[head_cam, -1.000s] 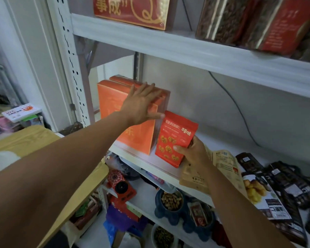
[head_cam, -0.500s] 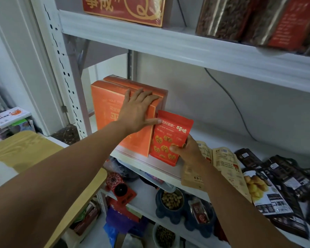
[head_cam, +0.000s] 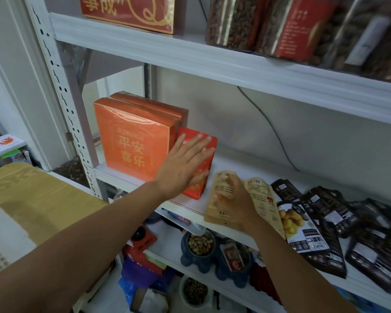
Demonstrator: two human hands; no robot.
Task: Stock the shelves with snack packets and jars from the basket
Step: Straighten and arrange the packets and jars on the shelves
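Observation:
A red snack packet (head_cam: pixel 207 152) stands upright on the middle shelf (head_cam: pixel 239 168), leaning against two orange boxes (head_cam: pixel 131 141). My left hand (head_cam: pixel 183 166) lies flat against the packet's front with straight, spread fingers. To its right, my right hand (head_cam: pixel 233 199) rests on a tan paper packet (head_cam: pixel 221 206) that lies flat at the shelf's front edge, with a second tan packet (head_cam: pixel 263 197) beside it. I cannot tell whether the right fingers grip it.
Several black snack packets (head_cam: pixel 321 224) lie flat along the shelf's right part. Jars of nuts (head_cam: pixel 269 23) and a red box (head_cam: pixel 129 12) stand on the shelf above. Bowls of nuts (head_cam: pixel 200 245) sit on the lower shelf. A perforated upright (head_cam: pixel 61 86) stands left.
My left hand moved from the top of the orange boxes down onto the red packet. My right hand let go of the red packet and dropped onto the tan packet.

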